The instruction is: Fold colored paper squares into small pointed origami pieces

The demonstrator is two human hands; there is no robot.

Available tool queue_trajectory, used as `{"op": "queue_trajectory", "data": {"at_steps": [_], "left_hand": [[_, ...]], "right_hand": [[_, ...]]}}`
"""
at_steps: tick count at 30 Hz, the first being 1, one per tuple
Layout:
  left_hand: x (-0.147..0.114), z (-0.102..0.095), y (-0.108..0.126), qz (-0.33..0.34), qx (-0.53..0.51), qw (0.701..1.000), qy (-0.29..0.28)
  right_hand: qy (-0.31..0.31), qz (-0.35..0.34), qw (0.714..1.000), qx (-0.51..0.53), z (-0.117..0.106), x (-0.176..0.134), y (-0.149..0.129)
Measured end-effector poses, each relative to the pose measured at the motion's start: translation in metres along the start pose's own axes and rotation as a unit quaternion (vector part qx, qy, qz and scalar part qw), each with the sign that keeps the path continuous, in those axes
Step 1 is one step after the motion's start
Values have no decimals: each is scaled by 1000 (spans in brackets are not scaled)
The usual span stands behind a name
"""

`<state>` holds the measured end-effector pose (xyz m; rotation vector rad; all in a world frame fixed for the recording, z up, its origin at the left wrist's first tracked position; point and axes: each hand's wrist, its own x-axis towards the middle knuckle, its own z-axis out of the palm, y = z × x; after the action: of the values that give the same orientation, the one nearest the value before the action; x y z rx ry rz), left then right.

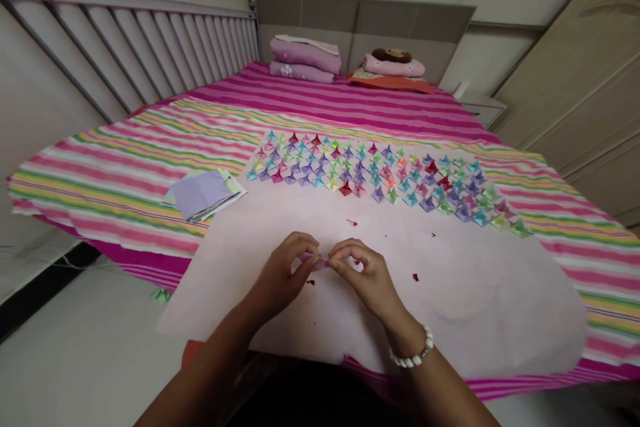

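Note:
Between my two hands is a small piece of pinkish-purple folded paper (320, 264), mostly covered by the fingers. My left hand (291, 265) pinches one end of it, thumb against fingertips. At the other end my right hand (361, 270) closes thumb and index finger on it; a white bead bracelet (414, 351) circles that wrist. Both hands hover over a large pale paper sheet (450, 320). Beyond them stand rows of small folded paper pieces (360, 170) in many colours. A stack of square paper (204, 192), lavender on top, lies to the left.
Red paper scraps (415, 277) are scattered on the sheet. A striped bedspread (125, 180) lies beneath it. Folded bedding (305, 59) and a pink pillow (393, 65) rest by the headboard (400, 27). A railing (150, 47) runs along the left, and a green folded piece (161, 295) lies low.

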<state>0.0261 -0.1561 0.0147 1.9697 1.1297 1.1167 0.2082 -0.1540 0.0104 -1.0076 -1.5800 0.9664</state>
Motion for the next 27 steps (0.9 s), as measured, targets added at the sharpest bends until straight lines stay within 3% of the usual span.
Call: {"op": "queue_trajectory", "data": {"at_steps": [4, 7, 10, 13, 18, 23, 27], "left_hand": [[-1, 3, 2, -1, -20, 1000, -9], [0, 6, 2, -71, -66, 995, -1], [2, 10, -2, -188, -202, 960, 54], [2, 13, -6, -240, -318, 914, 80], [1, 15, -3, -253, -295, 920, 46], [4, 16, 5, -227, -231, 944, 57], [3, 19, 5, -229, -287, 930, 30]], "right_hand": [[-21, 1, 999, -31, 0, 0, -2], [-13, 8, 999, -49, 0, 0, -3], [1, 25, 999, -26, 1, -1, -3], [-3, 52, 999, 5, 3, -1, -2], [-29, 79, 996, 37, 5, 1, -3], [-34, 92, 994, 55, 6, 3, -4], [-1, 138, 984, 116, 8, 4, 1]]}}
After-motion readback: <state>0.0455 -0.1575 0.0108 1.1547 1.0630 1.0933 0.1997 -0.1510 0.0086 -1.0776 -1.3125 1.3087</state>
